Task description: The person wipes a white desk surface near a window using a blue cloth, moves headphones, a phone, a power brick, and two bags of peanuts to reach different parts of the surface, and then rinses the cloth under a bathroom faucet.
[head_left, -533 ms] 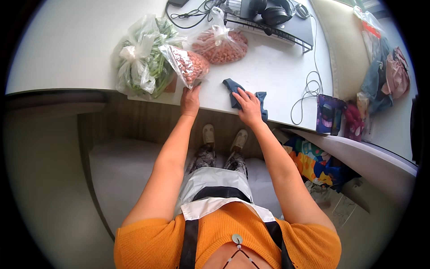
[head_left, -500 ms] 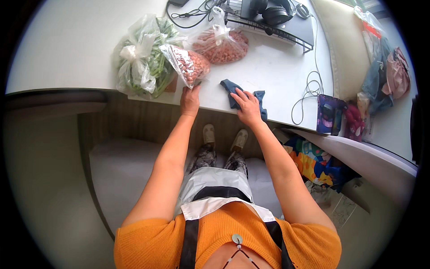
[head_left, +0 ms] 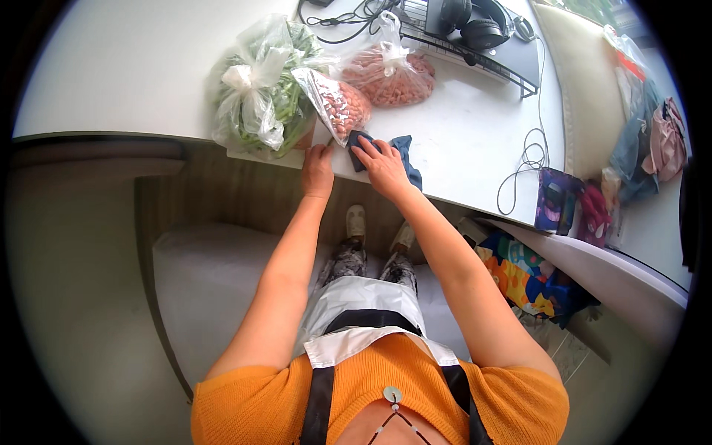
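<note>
My right hand [head_left: 384,165] presses down on a dark blue cloth [head_left: 401,148] at the front edge of the white table, its fingers bent over the cloth. My left hand [head_left: 317,172] rests at the same edge, just below a small clear bag of reddish peanuts [head_left: 345,108]. Its fingers are drawn together, and whatever they hold is hidden. Behind the small bag sits a larger knotted plastic bag of peanuts [head_left: 393,78]. To the left stands a knotted clear bag of green vegetables [head_left: 259,89], touching the small bag.
A black rack [head_left: 504,78] with headphones [head_left: 482,33] stands at the back right, with dark cables [head_left: 345,26] beside it. A thin cord [head_left: 530,159] lies coiled toward the right edge, near a purple patterned pouch [head_left: 552,199]. A colourful bag [head_left: 519,271] sits below the table.
My right hand has slid the cloth leftward along the table edge, close to the small peanut bag. My left hand has shifted slightly left relative to that bag. The whole view has moved a little.
</note>
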`<state>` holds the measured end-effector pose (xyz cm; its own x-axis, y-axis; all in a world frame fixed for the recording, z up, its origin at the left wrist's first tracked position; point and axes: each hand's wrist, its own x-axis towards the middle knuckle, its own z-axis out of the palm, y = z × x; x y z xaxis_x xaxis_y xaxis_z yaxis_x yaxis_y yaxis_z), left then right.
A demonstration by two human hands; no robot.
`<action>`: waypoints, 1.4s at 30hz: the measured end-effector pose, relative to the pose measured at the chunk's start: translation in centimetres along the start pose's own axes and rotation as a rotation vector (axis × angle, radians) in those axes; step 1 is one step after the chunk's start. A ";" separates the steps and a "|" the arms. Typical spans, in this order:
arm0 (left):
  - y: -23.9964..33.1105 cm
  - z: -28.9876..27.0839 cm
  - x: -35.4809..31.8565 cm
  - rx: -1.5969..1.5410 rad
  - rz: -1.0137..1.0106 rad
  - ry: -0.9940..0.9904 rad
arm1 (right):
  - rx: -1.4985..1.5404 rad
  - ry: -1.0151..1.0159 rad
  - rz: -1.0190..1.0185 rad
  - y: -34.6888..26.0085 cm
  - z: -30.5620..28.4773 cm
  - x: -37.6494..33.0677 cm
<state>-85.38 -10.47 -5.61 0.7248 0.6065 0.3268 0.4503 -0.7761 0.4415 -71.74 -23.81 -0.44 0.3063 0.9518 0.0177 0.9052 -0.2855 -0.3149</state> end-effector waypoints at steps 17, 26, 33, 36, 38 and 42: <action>0.5 -0.4 0.0 0.074 -0.049 -0.078 | 0.045 0.197 0.264 1.1 0.8 -4.7; 1.6 -0.8 0.9 0.068 -0.052 -0.100 | -0.049 0.228 0.974 14.0 -1.6 -13.8; 1.7 0.0 1.6 0.038 -0.006 -0.080 | -0.035 0.345 1.209 16.1 -0.1 -14.4; 1.0 0.4 1.3 0.014 -0.046 -0.159 | 0.000 0.294 0.996 9.9 0.5 -10.6; 1.4 0.2 1.3 0.099 0.000 -0.120 | 0.046 0.267 0.846 6.7 1.0 -9.0; 4.5 -3.2 2.0 0.190 -0.035 -0.154 | 0.131 0.360 0.808 7.7 0.2 -10.4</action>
<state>-83.56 -12.22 -0.33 0.7713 0.6114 0.1769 0.5561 -0.7826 0.2800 -67.96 -35.88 -3.21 0.9298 0.3667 0.0335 0.3391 -0.8173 -0.4659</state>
